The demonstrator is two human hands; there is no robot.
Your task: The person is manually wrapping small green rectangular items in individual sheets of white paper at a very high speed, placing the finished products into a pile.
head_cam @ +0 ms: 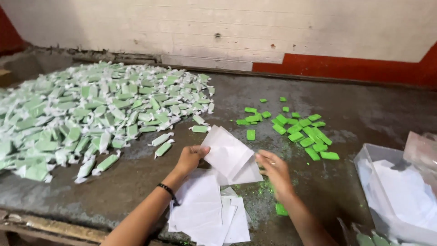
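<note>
Head view, centre of frame: a white paper sheet [227, 152] is pinched between both hands above the tabletop [364, 114], left hand [190, 157] fingers closed on its left edge, right hand [272, 169] fingers on its right corner. More sheets [205, 214] lie beneath. Bare green blocks [296, 130] lie scattered upper right, a heap of wrapped blocks [91, 109] upper left.

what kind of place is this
Probably a small hand-wrapping workshop: a rough worktable bears a big pile of paper-wrapped green bars, loose unwrapped green bars, and the hands hold a white wrapping sheet.
</note>
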